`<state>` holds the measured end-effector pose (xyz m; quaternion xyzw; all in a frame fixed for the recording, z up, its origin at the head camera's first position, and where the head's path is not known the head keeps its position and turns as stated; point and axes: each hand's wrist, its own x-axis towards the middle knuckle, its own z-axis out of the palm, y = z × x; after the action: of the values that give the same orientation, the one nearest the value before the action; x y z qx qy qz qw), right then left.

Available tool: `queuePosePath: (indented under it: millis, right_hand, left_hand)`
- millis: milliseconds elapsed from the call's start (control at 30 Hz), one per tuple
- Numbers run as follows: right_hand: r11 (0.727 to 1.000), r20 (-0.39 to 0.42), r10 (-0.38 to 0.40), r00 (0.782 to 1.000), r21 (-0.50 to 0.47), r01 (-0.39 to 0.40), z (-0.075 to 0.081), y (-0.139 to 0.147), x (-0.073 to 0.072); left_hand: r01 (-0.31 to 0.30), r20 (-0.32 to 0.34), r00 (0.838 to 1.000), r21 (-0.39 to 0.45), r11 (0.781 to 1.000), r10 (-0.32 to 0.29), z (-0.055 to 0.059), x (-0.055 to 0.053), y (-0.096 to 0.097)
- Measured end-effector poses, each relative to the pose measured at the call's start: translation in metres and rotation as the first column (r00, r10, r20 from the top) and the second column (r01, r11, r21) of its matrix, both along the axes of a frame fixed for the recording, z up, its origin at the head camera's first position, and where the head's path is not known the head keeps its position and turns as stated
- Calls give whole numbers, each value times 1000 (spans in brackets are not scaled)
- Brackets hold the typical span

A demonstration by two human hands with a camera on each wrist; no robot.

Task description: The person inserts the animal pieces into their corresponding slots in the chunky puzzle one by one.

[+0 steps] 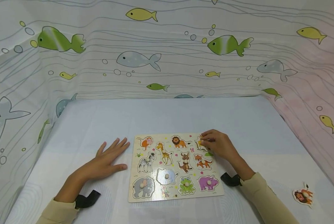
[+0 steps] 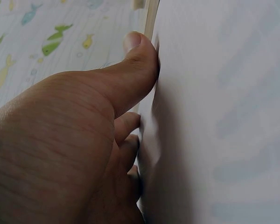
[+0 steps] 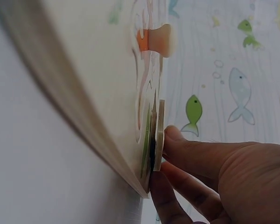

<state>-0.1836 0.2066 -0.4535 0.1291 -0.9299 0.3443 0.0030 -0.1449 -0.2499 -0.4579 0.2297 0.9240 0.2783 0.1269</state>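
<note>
A wooden animal puzzle board (image 1: 167, 194) lies on the table between the hands. My right hand (image 1: 218, 144) is at its upper right corner, where the thumb and fingers pinch a thin wooden puzzle piece (image 3: 160, 135) by its edges. That piece sits at the board's surface, and the fingers partly cover its yellowish animal picture; whether it lies fully in its recess I cannot tell. Left of the board, my left hand (image 1: 108, 161) rests palm down with fingers spread. In the left wrist view its thumb (image 2: 135, 60) is close to the board's edge.
A loose lion piece (image 1: 303, 196) lies on the table at the far right. Knobbed pieces on the board include an elephant (image 1: 139, 189), a frog (image 1: 187, 190) and a hippo (image 1: 204, 183). A fish-patterned curtain (image 1: 178, 37) surrounds the table's back and sides.
</note>
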Motion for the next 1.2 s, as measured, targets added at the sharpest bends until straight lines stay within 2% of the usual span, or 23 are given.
queuePosePath:
  millis: [300, 1200]
  right_hand:
    - [1000, 9, -8, 1000, -7, 8, -1, 1, 0]
    - [999, -48, 33, 998, 0, -33, -3, -1, -1]
  left_hand:
    - [-1, 1, 1000, -7, 1000, 1, -1, 0, 1]
    - [-7, 11, 1000, -9, 1000, 7, 1, 0, 1]
